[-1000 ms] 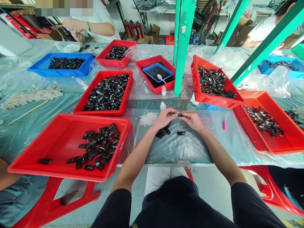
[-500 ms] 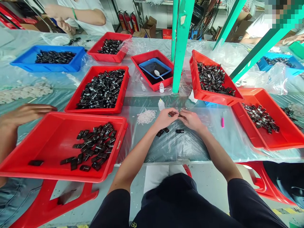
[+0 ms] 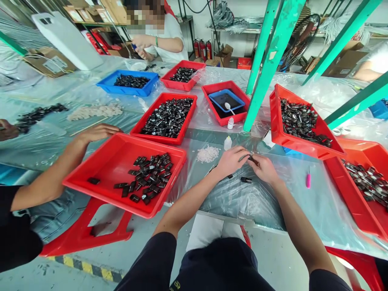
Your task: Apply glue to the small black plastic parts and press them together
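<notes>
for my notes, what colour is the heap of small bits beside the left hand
The heap is white, seen best in the head view.

Pc [image 3: 246, 180] is blk, bits [image 3: 207, 154] wht, tool handle [image 3: 308, 180] pink, post [image 3: 266, 76] grn, floor tape [image 3: 87, 268] ylw/blk striped

White wall [image 3: 201, 29], green posts [image 3: 263, 85], grey floor [image 3: 69, 279]

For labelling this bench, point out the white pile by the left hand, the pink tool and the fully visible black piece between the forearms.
White pile [image 3: 207, 154], head view: middle of the heap.
Pink tool [image 3: 308, 181], head view: its handle.
Black piece [image 3: 246, 180], head view: its upper side.
</notes>
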Demonstrator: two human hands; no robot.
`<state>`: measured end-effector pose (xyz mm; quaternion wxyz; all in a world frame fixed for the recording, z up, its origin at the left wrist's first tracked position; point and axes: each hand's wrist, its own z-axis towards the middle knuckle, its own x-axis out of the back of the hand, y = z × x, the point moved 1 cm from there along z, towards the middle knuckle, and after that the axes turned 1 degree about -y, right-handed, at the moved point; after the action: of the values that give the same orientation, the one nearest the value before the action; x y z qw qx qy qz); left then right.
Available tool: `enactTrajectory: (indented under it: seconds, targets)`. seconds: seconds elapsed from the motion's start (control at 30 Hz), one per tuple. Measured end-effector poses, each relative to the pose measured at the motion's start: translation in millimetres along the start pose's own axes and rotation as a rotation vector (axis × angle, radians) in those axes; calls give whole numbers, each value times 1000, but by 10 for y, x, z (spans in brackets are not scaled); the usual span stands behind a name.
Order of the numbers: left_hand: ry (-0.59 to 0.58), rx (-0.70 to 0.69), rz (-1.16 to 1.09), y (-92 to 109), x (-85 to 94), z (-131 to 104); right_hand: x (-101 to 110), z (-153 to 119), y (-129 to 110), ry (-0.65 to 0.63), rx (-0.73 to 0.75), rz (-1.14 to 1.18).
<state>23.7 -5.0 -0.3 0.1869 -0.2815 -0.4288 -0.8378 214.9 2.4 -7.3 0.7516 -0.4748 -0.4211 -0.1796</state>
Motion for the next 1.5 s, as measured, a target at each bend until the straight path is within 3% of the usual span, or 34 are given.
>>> enactTrajectory:
  seconds: [0.13,0.3,0.4,0.6,0.73,0.87,1.2,1.5]
  targets:
    - [-18,75,-133,1,26,9,20,-11,-31,4,4,0]
    - [-129,251,-406,-33,134,56,47,-16,-52,-69,27,15]
    - [-154,282,-446,-53,139,63,33,-15,-51,-93,20,37]
    - [-18,139,-63,27,8,9,-5,-12,-48,-13,-74,51]
    - [-36,10,139,83,-68,-30,10,-17,-56,0,-101,65]
    - [-53,-33,183,88,-92,-45,31,-19,-42,24,-105,65]
    - [-9,207,-246,55,62,25,23,-19,-99,46,-47,152]
    - [67,297,-410,-8,35,54,55,-21,-148,95,-21,246]
